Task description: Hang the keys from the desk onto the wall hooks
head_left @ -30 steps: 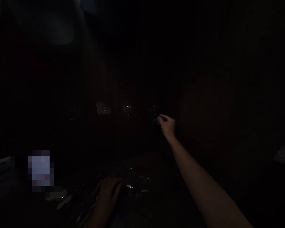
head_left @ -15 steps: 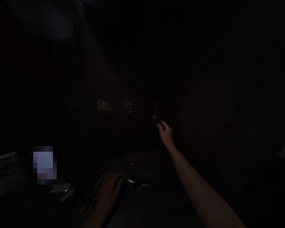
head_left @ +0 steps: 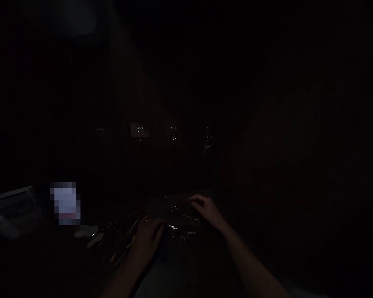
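The scene is very dark. My right hand (head_left: 207, 208) hangs over the right end of the work surface, fingers loosely bent and apart, with nothing visible in them. Above it, a bunch of keys (head_left: 208, 148) hangs from the rightmost hook (head_left: 209, 131). My left hand (head_left: 147, 236) lies over a spread of small items, thumb apart from the fingers; its fingertips are partly lost in the dark. Between the hands lie small shiny metal pieces (head_left: 173, 227) and a metal ring (head_left: 197, 222), perhaps a key ring.
More metal hooks (head_left: 173, 131) line the dark upright surface, one on a pale plate (head_left: 135, 130). At left are a blurred bright rectangle (head_left: 65, 200) and a clear bag or box (head_left: 15, 207). Pale oval pieces (head_left: 95, 240) and yellow items (head_left: 113, 258) lie left of my left hand.
My right hand has come away from the hanging keys and moved down toward the work surface. My left hand has hardly moved. The view has shifted slightly.
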Action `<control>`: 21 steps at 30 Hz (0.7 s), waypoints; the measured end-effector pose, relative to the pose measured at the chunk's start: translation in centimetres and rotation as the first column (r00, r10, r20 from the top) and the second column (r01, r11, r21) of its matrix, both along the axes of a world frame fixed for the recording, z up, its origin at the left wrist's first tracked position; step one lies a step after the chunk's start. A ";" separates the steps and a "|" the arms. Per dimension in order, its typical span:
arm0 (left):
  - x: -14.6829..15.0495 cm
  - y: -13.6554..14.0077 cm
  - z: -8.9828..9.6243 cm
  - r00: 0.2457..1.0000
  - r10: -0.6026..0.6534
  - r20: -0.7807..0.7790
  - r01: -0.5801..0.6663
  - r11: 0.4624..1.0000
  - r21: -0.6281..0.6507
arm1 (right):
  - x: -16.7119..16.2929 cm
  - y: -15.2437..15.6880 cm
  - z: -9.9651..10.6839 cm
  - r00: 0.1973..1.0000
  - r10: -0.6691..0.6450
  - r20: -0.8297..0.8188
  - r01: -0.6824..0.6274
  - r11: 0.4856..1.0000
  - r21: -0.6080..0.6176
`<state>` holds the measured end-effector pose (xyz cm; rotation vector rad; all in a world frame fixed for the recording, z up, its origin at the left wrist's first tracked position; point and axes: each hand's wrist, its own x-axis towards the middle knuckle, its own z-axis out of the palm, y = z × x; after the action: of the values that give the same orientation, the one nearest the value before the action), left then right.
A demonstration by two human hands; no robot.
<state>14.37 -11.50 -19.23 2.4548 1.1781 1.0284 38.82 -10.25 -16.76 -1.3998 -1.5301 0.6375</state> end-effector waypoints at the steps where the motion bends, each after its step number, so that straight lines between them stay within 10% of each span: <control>1: 0.0 0.0 0.1 1.000 -0.010 -0.012 0.010 1.000 -0.006 | -0.1 -0.4 -0.2 0.998 0.047 0.030 -0.046 0.999 -0.022; 12: -0.1 0.0 -0.1 0.996 0.006 -0.087 -0.006 1.000 0.002 | 0.1 -1.6 -2.4 0.891 0.240 0.386 -0.231 0.970 -0.071; 21: -0.1 -0.1 -0.4 0.996 0.032 -0.081 -0.029 0.999 0.034 | -1.5 -1.5 -1.5 0.976 0.097 0.194 -0.099 0.995 0.001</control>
<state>14.29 -11.57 -19.59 2.5339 1.2367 0.9718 37.31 -11.77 -18.25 -1.4192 -1.7627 0.5641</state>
